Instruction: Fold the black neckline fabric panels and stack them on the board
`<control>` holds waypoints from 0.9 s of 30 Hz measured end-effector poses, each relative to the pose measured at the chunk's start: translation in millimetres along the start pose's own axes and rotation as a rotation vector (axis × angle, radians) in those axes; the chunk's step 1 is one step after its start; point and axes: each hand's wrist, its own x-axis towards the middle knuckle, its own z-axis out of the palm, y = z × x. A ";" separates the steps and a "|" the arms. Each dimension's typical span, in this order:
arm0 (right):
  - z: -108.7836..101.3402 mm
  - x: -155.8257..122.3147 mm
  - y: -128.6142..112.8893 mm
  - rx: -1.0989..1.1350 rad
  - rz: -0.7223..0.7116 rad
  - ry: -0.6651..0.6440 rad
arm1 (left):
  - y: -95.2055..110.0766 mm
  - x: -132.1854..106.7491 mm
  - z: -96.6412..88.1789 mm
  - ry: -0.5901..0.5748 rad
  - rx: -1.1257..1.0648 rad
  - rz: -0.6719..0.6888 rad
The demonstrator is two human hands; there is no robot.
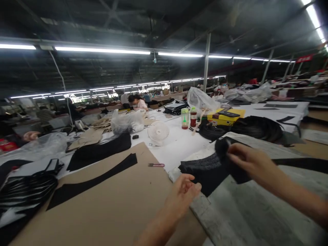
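Note:
My right hand (244, 157) is closed, its thumb and fingers pinching the raised, curled end of a black sheet-material piece (211, 174). That piece is curved, with a wrinkled shiny upper band, and lies over a grey, worn board (246, 208). Just off its near left edge is my left hand (183, 193), fingers loosely curled and apart, with nothing visible in them. On the brown board (123, 212) to the left lies a long, curved black strip (97, 181). Small thread snips (156, 165) with a reddish handle rest near that board's edge.
Behind are a white round fan (158, 132), two bottles (189, 118), a yellow box (225, 117) and coiled black strips (256, 128). Plastic bags (128, 121) and stacked black pieces (25, 191) lie leftward. A person (138, 101) sits farther back.

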 end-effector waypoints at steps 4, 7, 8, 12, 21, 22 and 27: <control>109.3 -41.5 -94.1 0.048 -0.126 -0.232 | -1.4 -62.2 -53.5 0.128 -0.299 -0.193; 174.3 -77.9 -159.5 0.001 -0.172 -0.394 | -13.3 -109.3 -91.7 0.278 -0.248 -0.266; 190.9 -88.9 -178.5 -0.020 -0.204 -0.470 | -17.8 -125.2 -103.6 0.332 -0.223 -0.292; 243.0 -125.3 -240.6 -0.021 -0.358 -0.628 | -33.5 -189.8 -151.0 0.536 -0.182 -0.388; 271.6 -161.6 -289.3 0.266 -0.772 -0.760 | -71.1 -309.7 -231.6 0.743 -0.306 -0.505; 264.3 -154.1 -282.0 0.277 -0.813 -0.754 | -70.6 -319.1 -238.4 0.766 -0.309 -0.537; 229.9 -99.0 -198.6 0.004 -0.673 -0.646 | -64.4 -356.2 -273.9 0.869 -0.243 -0.670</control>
